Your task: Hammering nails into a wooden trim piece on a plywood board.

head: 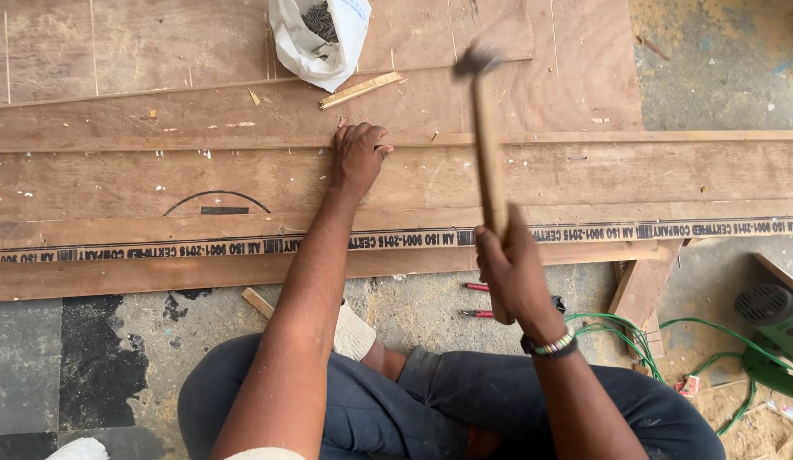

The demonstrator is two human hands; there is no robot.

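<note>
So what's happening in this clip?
A person sits on the floor at a stack of plywood boards. The right hand grips a wooden-handled hammer, raised with its head blurred above the boards. The left hand presses fingertips onto the board, apparently pinching something too small to see. A white bag of nails lies beyond; green cable trails at right.

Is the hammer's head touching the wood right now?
No, the right hand holds the hammer raised, its blurred head up in the air above the boards, while the left hand rests on the wood.
</note>
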